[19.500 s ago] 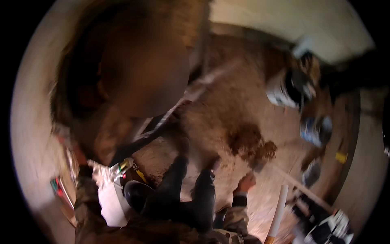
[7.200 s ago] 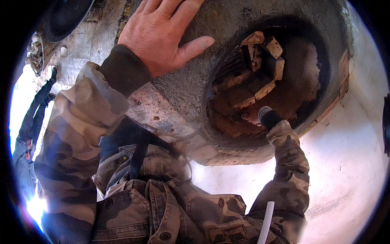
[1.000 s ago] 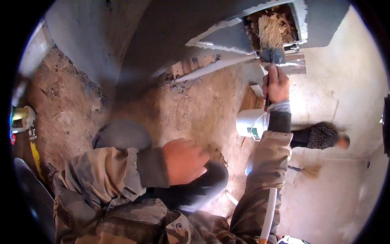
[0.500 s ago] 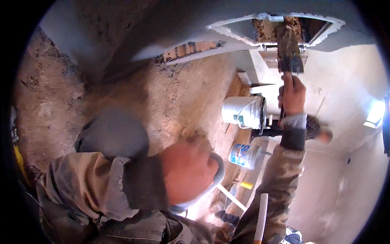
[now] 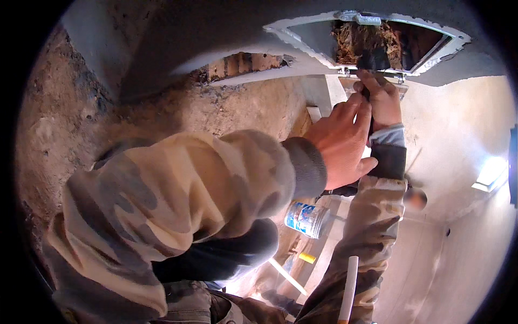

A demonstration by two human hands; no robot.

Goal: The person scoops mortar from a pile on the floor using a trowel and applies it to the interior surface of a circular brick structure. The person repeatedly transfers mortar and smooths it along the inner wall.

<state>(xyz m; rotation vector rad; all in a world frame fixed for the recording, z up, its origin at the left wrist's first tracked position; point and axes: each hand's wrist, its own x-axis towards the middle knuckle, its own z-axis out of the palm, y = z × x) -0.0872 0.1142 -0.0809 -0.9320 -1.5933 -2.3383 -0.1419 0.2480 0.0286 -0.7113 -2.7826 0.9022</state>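
My right hand is closed around the handle of a dark, flat-bladed scraper, its blade pushed into a white-framed opening. Brown, crumbly material fills the middle of that opening, and part of the blade disappears against it. My left hand reaches up beside the right, fingers stretched out and thumb apart. Its fingertips come close to the scraper's handle; whether they touch it I cannot tell. Across the view, the camouflage sleeve of my left arm covers much of the lower left.
A blue-and-white bucket stands below, near a yellow piece and a white strip. In the foreground is a cigarette. Another person is partly visible behind my right arm. Rough brown ground lies at left.
My left hand has moved up and right from low in the middle to beside my right hand. My right hand has risen, carrying the scraper's blade deeper into the framed opening.
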